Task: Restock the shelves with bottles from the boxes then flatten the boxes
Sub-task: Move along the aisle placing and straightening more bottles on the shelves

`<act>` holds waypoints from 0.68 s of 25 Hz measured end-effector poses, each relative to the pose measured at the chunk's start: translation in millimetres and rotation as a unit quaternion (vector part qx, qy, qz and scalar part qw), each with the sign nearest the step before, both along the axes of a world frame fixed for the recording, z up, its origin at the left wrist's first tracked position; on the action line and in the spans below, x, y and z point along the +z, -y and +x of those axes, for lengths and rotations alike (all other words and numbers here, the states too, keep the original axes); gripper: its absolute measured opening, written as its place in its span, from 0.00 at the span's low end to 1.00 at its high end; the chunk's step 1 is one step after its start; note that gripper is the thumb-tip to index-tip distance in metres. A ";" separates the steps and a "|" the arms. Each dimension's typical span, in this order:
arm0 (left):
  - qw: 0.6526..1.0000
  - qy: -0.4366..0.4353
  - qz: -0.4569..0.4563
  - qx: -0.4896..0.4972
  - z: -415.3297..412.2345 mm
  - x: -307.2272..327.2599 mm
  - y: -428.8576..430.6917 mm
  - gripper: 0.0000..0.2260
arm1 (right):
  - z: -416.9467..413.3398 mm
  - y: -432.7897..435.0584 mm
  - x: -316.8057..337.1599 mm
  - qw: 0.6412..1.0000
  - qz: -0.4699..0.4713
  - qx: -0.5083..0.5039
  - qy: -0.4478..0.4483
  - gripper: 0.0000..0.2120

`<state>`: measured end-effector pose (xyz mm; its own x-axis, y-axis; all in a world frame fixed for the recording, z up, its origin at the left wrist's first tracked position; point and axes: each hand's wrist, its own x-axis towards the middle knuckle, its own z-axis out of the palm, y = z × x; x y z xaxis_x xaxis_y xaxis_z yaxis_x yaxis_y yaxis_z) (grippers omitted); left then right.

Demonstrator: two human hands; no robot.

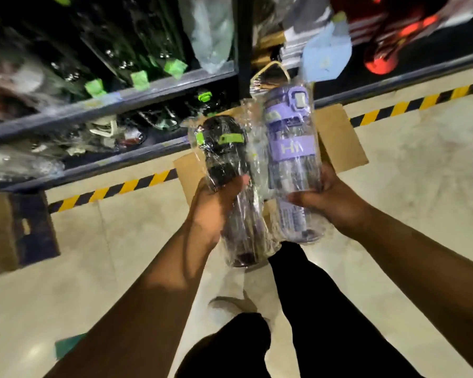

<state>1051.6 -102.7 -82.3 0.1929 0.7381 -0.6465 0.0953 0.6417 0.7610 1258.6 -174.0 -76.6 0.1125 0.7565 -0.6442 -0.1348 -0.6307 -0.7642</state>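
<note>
Two bottles lifted together, one per hand, likely to halve the trips from box to shelf. Left hand point(219, 195) wrapped round the lower body of the black bottle point(224, 159), fingers curled over its clear plastic sleeve, green-trimmed cap pointing far, toward the shelves point(93, 111). Right hand point(333, 203) gripping the purple bottle point(292, 159) low down, thumb across the near face, remaining fingers hidden behind it. Held side by side, wrappers touching or nearly so; hard to say through the blur. Both above the open cardboard box point(339, 137) on the floor, just near of the shelves, flaps spread wide. Gripped at the base, probably so the caps lead into the shelf. Left of the dark upright point(243, 36), green-capped dark bottles already lying in rows, so plausibly the black one's place. Second box point(0, 233) at the left edge, beside the striped floor tape point(126, 186). Shelving of this pair not yet done, flattening neither.
</note>
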 end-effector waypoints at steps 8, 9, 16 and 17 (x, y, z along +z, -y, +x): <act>0.976 0.034 0.083 0.197 -243.3 236.0 103.2 0.11 | -211.3 35.6 224.0 0.985 0.103 0.133 -0.034 0.26; 0.972 0.038 0.095 0.214 -268.2 264.4 119.4 0.09 | -237.0 40.3 247.0 0.978 0.120 0.163 -0.042 0.27; 0.924 0.038 0.127 0.359 -389.1 369.0 202.0 0.25 | -367.9 35.9 358.6 0.921 0.152 0.353 -0.057 0.36; 0.918 0.031 0.125 0.376 -402.2 375.3 204.0 0.28 | -383.6 30.2 365.0 0.920 0.150 0.358 -0.064 0.37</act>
